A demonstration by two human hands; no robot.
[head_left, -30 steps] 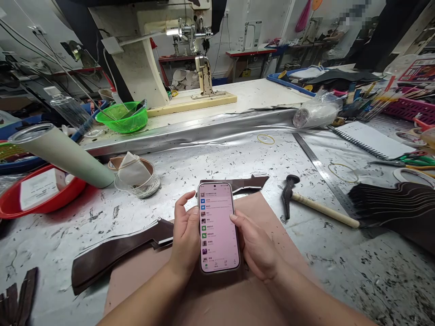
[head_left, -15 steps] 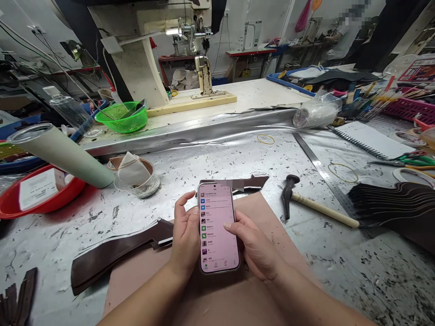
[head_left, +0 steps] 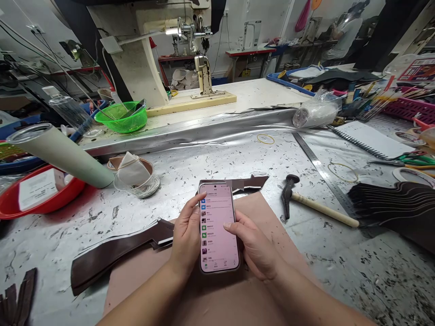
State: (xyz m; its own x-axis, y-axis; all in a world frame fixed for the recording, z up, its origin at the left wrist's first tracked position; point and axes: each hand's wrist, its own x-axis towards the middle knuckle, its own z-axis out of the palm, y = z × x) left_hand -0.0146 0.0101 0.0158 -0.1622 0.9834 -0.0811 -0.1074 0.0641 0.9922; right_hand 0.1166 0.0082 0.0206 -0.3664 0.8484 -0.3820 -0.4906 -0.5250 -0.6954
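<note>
Head view: our left hand (head_left: 185, 233) has just swung its forefinger (head_left: 197, 199) over the phone's (head_left: 220, 231) top, so it and our right hand (head_left: 256, 246), both gripping the phone above the board (head_left: 146, 290), seem busy there.

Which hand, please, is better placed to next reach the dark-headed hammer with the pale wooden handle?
Right hand, probably: the hammer lies to its right, farther from the left hand; both hold the lit rectangular smartphone.
</note>
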